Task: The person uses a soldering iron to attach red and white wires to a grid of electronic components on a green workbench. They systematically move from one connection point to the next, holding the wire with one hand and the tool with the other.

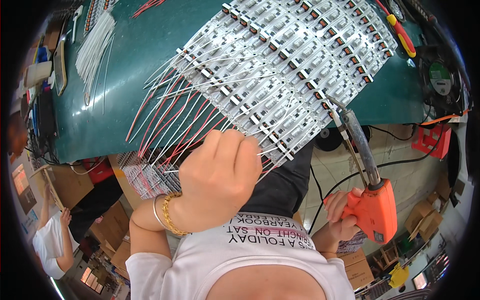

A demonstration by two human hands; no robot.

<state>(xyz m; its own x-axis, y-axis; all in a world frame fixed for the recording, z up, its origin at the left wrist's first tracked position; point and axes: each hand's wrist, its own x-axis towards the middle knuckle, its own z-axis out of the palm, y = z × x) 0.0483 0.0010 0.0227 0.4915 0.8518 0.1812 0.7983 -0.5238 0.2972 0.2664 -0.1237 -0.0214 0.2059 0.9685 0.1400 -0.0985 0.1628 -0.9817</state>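
Observation:
My right hand (342, 215) grips an orange soldering gun (375, 212) by its handle. The gun's long metal barrel reaches up to the right edge of a panel of small white circuit boards (300, 55), its tip at a board there. Over the panel's near left edge, my left hand (220, 167) is closed with curled fingers, knuckles up. Its fingertips are hidden, so what they pinch cannot be seen. Red and white wires (165, 117) fan out from the panel's left side, and some pass beneath this hand.
A bundle of white wires (95, 50) lies on the green tabletop (127, 45) at the left. A red-and-yellow screwdriver (401, 36) and a black fan (442, 77) are at the right. More wired boards (145, 175) hang below the table's edge. Another person (55, 240) stands at the far left.

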